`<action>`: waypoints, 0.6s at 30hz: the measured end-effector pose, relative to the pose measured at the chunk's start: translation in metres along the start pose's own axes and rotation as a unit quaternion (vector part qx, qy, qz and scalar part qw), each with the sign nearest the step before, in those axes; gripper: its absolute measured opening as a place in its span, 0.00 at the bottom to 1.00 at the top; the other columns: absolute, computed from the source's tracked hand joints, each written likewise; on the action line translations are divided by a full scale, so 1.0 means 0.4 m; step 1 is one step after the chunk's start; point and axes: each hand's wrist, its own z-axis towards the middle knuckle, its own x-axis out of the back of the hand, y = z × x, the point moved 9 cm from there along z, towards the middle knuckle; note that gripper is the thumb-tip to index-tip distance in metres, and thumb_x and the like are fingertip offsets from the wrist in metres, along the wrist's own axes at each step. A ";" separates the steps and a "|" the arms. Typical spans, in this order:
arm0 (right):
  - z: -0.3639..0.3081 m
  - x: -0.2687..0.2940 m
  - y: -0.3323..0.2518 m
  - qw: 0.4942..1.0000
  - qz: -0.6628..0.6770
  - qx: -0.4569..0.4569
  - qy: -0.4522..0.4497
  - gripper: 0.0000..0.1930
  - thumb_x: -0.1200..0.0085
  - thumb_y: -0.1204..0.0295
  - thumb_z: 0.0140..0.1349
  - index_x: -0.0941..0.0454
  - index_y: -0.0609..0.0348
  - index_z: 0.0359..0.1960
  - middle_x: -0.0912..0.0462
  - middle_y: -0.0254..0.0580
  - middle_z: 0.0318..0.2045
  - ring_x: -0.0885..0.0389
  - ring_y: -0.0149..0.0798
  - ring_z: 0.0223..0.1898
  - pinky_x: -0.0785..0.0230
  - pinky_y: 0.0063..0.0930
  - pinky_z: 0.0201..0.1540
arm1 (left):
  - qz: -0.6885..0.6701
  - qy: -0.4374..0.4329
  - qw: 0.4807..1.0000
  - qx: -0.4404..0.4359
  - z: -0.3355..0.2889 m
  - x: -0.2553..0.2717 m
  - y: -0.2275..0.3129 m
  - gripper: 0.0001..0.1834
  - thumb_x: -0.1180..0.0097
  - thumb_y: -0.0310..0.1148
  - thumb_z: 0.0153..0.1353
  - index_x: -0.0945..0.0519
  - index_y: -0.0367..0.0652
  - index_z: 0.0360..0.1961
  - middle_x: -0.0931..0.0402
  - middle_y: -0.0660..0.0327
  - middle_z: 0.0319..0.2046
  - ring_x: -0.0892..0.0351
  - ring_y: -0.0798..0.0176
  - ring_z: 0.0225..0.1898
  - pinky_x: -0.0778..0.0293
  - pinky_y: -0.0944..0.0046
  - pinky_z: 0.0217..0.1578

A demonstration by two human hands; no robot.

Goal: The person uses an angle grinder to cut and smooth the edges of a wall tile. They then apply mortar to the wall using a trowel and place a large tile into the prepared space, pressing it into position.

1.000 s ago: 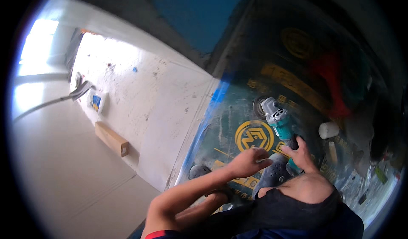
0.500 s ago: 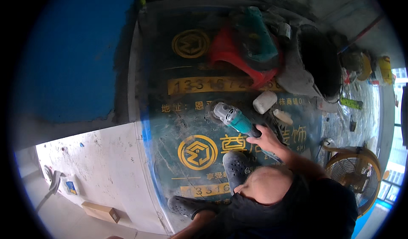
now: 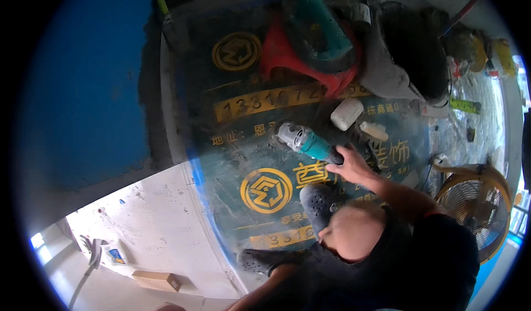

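Note:
My right hand (image 3: 352, 164) is closed round the rear end of a teal-and-silver angle grinder (image 3: 315, 146). The grinder's silver head (image 3: 289, 134) points left and lies low over a dark green printed sheet (image 3: 221, 167) with gold lettering. Its disc is mostly hidden under the head. Just past the grinder are a white rounded block (image 3: 347, 115) and a smaller pale piece (image 3: 374, 131), both on the sheet. My left hand does not show; only a sliver of skin appears at the lower edge, too little to identify.
A red plastic stool (image 3: 271, 51) carries a teal tool (image 3: 326, 29). Beside it stands a dark open bucket or bag (image 3: 381, 62). A round fan (image 3: 473, 211) is at the right. Grey clogs (image 3: 318, 208) rest on the sheet. A cardboard box (image 3: 156, 280) lies lower left.
The whole view has tilted and shifted. My right hand still grips the grinder, whose head stays near the same line of lettering, with little visible movement over the sheet.

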 end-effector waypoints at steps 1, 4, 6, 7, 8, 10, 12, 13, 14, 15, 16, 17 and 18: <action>-0.001 -0.001 0.007 1.000 -0.007 -0.007 0.000 0.30 0.30 0.57 0.52 0.24 0.65 0.50 0.26 0.67 0.50 0.24 0.68 0.50 0.29 0.52 0.54 | -0.002 -0.009 1.000 0.000 -0.001 -0.007 -0.001 0.14 0.38 0.30 0.63 0.21 0.34 0.47 0.19 0.50 0.44 0.19 0.51 0.47 0.24 0.56 0.49; 0.001 -0.008 0.013 1.000 -0.013 0.002 -0.024 0.32 0.32 0.55 0.56 0.27 0.63 0.55 0.27 0.68 0.52 0.25 0.69 0.53 0.29 0.53 0.55 | -0.004 -0.014 1.000 0.008 0.000 -0.016 -0.001 0.15 0.39 0.30 0.63 0.21 0.34 0.48 0.19 0.50 0.45 0.19 0.52 0.48 0.24 0.56 0.50; -0.002 -0.006 0.000 0.998 -0.039 0.002 -0.051 0.34 0.35 0.52 0.59 0.30 0.62 0.59 0.28 0.71 0.54 0.26 0.70 0.56 0.30 0.53 0.57 | -0.003 -0.021 1.000 0.013 0.003 -0.032 0.009 0.15 0.40 0.30 0.64 0.21 0.33 0.49 0.19 0.50 0.45 0.19 0.52 0.48 0.24 0.56 0.50; -0.007 0.013 -0.005 0.998 -0.039 0.007 -0.045 0.34 0.35 0.52 0.59 0.31 0.63 0.60 0.28 0.70 0.54 0.26 0.69 0.56 0.30 0.53 0.58 | -0.002 -0.024 1.000 0.014 0.002 -0.043 0.007 0.15 0.40 0.30 0.64 0.21 0.33 0.49 0.20 0.50 0.45 0.20 0.52 0.48 0.25 0.57 0.51; -0.017 0.020 -0.022 0.998 -0.033 0.008 -0.043 0.34 0.35 0.52 0.60 0.31 0.63 0.60 0.28 0.70 0.55 0.26 0.69 0.57 0.30 0.53 0.58 | 0.001 -0.028 0.999 0.016 0.009 -0.041 0.014 0.15 0.40 0.31 0.64 0.22 0.33 0.49 0.20 0.50 0.45 0.20 0.52 0.48 0.25 0.57 0.51; -0.043 0.052 -0.035 0.999 -0.031 0.015 0.007 0.34 0.36 0.52 0.62 0.31 0.62 0.62 0.29 0.67 0.58 0.25 0.67 0.57 0.29 0.52 0.57 | -0.009 -0.044 0.999 0.020 -0.002 -0.069 0.002 0.16 0.41 0.31 0.64 0.22 0.33 0.50 0.20 0.50 0.46 0.20 0.52 0.49 0.25 0.57 0.51; -0.050 0.104 -0.048 0.999 0.028 -0.023 0.031 0.26 0.38 0.59 0.65 0.27 0.60 0.59 0.21 0.58 0.51 0.20 0.58 0.52 0.27 0.45 0.54 | -0.024 -0.064 0.997 0.022 -0.004 -0.098 -0.002 0.16 0.41 0.31 0.65 0.22 0.32 0.50 0.20 0.50 0.46 0.20 0.52 0.49 0.25 0.57 0.52; -0.055 0.186 -0.038 0.993 0.016 0.014 0.118 0.20 0.38 0.62 0.65 0.24 0.59 0.54 0.18 0.54 0.42 0.17 0.53 0.47 0.25 0.43 0.50 | -0.036 -0.073 0.997 0.016 0.002 -0.132 -0.004 0.16 0.41 0.31 0.65 0.22 0.32 0.51 0.20 0.50 0.46 0.20 0.53 0.49 0.25 0.57 0.52; -0.043 0.194 -0.021 0.990 0.035 0.002 0.137 0.16 0.38 0.64 0.65 0.23 0.59 0.50 0.17 0.52 0.39 0.16 0.52 0.43 0.24 0.41 0.47 | -0.031 -0.074 0.997 0.017 0.002 -0.113 0.000 0.17 0.42 0.31 0.65 0.22 0.32 0.51 0.20 0.50 0.46 0.20 0.53 0.49 0.26 0.57 0.52; -0.029 0.234 0.015 0.986 0.040 -0.003 0.159 0.13 0.39 0.65 0.65 0.22 0.59 0.46 0.17 0.50 0.36 0.15 0.50 0.40 0.23 0.40 0.44 | -0.033 -0.070 0.997 0.009 0.014 -0.117 0.002 0.17 0.42 0.31 0.65 0.22 0.32 0.51 0.20 0.50 0.47 0.20 0.53 0.50 0.26 0.57 0.53; -0.028 0.237 0.034 0.984 -0.007 0.019 0.175 0.11 0.39 0.66 0.66 0.22 0.59 0.43 0.17 0.50 0.34 0.15 0.50 0.38 0.23 0.39 0.42 | -0.037 -0.062 0.997 0.010 0.005 -0.102 0.004 0.17 0.42 0.31 0.65 0.22 0.32 0.52 0.20 0.50 0.47 0.20 0.53 0.50 0.26 0.57 0.53; -0.016 0.267 0.041 0.976 -0.053 0.049 0.204 0.09 0.39 0.68 0.66 0.22 0.59 0.40 0.17 0.49 0.32 0.14 0.49 0.36 0.22 0.38 0.41 | -0.027 -0.053 0.998 0.000 0.002 -0.082 0.012 0.17 0.42 0.31 0.65 0.23 0.32 0.52 0.20 0.50 0.47 0.20 0.53 0.50 0.26 0.57 0.53; 0.002 0.294 0.038 0.979 -0.002 0.028 0.203 0.08 0.40 0.69 0.66 0.20 0.59 0.42 0.16 0.49 0.34 0.14 0.47 0.38 0.22 0.36 0.42 | -0.022 -0.044 0.999 0.006 -0.002 -0.058 0.015 0.18 0.43 0.31 0.65 0.23 0.32 0.52 0.20 0.50 0.47 0.21 0.53 0.50 0.26 0.57 0.53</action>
